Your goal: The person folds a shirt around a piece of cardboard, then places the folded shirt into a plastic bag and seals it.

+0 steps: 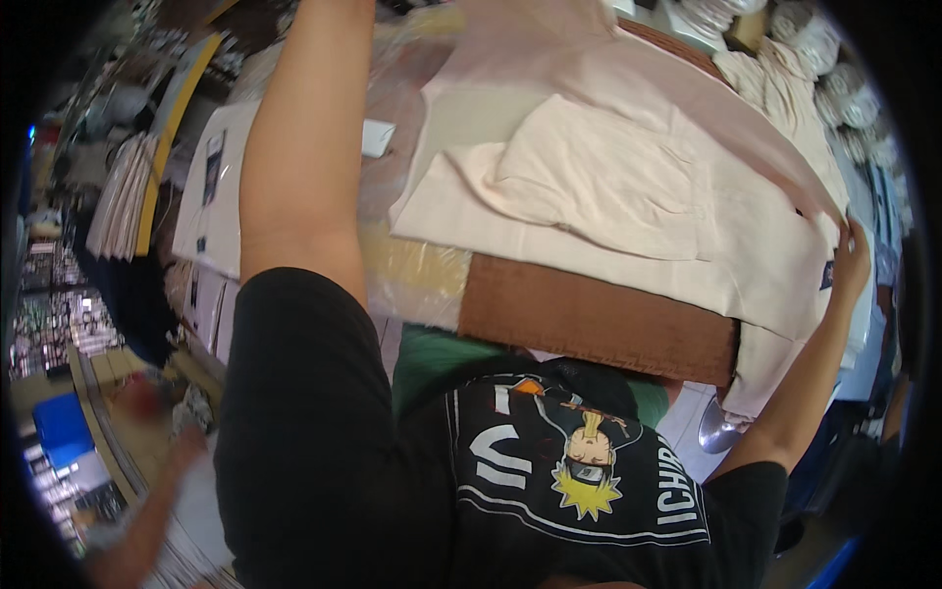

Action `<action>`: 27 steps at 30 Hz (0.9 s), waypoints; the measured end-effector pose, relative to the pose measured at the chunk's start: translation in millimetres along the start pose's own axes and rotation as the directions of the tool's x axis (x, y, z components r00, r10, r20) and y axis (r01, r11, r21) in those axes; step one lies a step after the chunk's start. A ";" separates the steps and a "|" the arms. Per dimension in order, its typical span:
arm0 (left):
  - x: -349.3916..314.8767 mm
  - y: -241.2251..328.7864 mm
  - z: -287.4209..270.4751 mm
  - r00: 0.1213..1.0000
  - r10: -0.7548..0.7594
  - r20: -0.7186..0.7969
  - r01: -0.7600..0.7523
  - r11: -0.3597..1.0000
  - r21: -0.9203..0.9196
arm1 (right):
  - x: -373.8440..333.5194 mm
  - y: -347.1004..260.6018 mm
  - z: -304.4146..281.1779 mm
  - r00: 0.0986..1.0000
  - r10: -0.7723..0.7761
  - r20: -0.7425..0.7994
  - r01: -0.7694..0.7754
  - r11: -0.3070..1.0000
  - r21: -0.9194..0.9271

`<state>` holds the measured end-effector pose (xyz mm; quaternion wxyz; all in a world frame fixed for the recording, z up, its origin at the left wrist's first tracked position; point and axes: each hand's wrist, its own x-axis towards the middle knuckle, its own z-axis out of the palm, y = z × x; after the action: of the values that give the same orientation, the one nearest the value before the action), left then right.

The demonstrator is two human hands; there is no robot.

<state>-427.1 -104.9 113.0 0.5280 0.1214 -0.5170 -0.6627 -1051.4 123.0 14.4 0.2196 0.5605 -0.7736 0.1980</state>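
- L hand: out of view; L arm [299,167] runs far, past the top edge, so can't tell its grip.
- R hand [854,257]: at right end of garment, fingers at its edge by a small dark label [827,276]; can't tell if pinching or just resting.
- Garment [756,240]: pale pink/cream, long-sleeved, lying flat approx. mid-scene, w/ a sleeve [599,182] folded across it; one part hangs down at near right.
- Under it: brown board [599,316], near edge showing; clear plastic [417,280] just left of board.
- Left side: folded pale garment [224,187] w/ dark label, partly behind L arm; packed stack [126,196] beside yellow strip [177,133].
- Far right: wrapped white bundles [810,44], crumpled cream cloth [775,83].
- Near left: another person's forearm [147,515], blue box [63,430].
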 end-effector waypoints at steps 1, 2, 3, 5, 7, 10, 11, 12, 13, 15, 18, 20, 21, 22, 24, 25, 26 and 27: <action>-20.7 10.4 1.4 0.998 0.062 0.023 -0.063 0.997 0.054 | -13.3 5.6 -3.5 1.000 0.009 0.006 -0.010 0.998 0.065; -53.0 18.6 24.4 0.995 0.100 -0.031 -0.094 0.982 0.162 | -31.0 14.3 -9.8 0.999 0.033 0.027 -0.034 0.999 0.036; -74.5 15.0 34.4 0.998 0.056 -0.022 -0.051 0.984 0.170 | -54.3 31.9 -12.7 0.995 0.103 -0.004 -0.102 0.992 0.076; -139.8 7.1 37.5 0.997 -0.010 -0.079 0.030 0.967 0.255 | -89.7 33.6 -15.0 0.995 0.076 0.060 -0.086 0.979 0.182; -190.2 -9.0 36.9 0.987 -0.090 -0.135 0.130 0.938 0.322 | -117.6 37.9 3.4 0.974 0.175 0.145 -0.174 0.985 -0.015; -224.5 -46.7 38.2 0.969 -0.098 -0.228 0.144 0.970 0.195 | -118.2 38.8 0.0 0.973 0.055 0.225 -0.061 0.998 0.017; -233.0 -51.7 34.9 0.959 -0.117 -0.257 0.176 0.959 0.221 | -112.1 33.4 -3.0 0.981 0.024 0.193 -0.029 0.999 0.027; -239.6 -53.7 29.1 0.948 -0.138 -0.285 0.211 0.946 0.244 | -105.5 27.4 -5.5 0.978 0.004 0.207 -0.013 0.999 0.041; -239.3 -49.4 30.3 0.953 -0.098 -0.288 0.172 0.954 0.247 | -96.7 10.9 -15.9 0.976 -0.006 0.217 -0.003 0.999 0.044; -232.9 -43.3 44.0 0.959 -0.022 -0.283 0.097 0.962 0.254 | -84.3 17.3 -13.5 0.980 -0.072 0.185 0.062 0.996 0.057; -225.6 -16.5 65.7 0.953 0.045 -0.300 0.068 0.931 0.358 | -71.5 56.0 -2.9 0.987 -0.137 0.089 0.128 0.987 0.099; -231.1 -11.3 49.6 0.950 -0.087 -0.299 0.170 0.949 0.265 | -76.6 64.1 -4.6 0.996 -0.047 0.070 0.024 0.955 0.297; -234.3 -16.0 50.3 0.979 0.055 -0.198 0.017 0.938 0.345 | -83.1 72.8 -3.8 0.999 -0.030 0.027 0.020 0.943 0.332; -245.9 -15.5 52.8 0.966 0.113 -0.233 -0.005 0.909 0.417 | -91.4 49.6 -0.7 1.000 -0.024 0.013 0.020 0.969 0.248; -261.7 -16.3 52.3 0.935 0.122 -0.333 0.025 0.914 0.406 | -96.9 20.0 -1.8 0.999 0.016 -0.028 -0.012 0.991 0.135; -267.9 -17.0 42.9 0.916 0.097 -0.389 0.076 0.911 0.406 | -96.3 -7.6 -12.5 0.998 0.054 0.009 -0.055 0.986 0.155; -261.4 -17.4 40.7 0.918 0.104 -0.383 0.050 0.927 0.373 | -91.9 2.0 -17.0 0.997 0.063 0.038 -0.069 0.983 0.168; -259.2 -14.7 39.4 0.911 0.116 -0.396 0.036 0.934 0.356 | -89.8 -11.3 -24.6 1.000 0.016 -0.003 -0.016 0.994 0.112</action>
<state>-356.4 129.6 18.4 0.6076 0.3406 -0.5081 -0.5066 -1013.0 203.3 -15.0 0.1877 0.5654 -0.7653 0.2438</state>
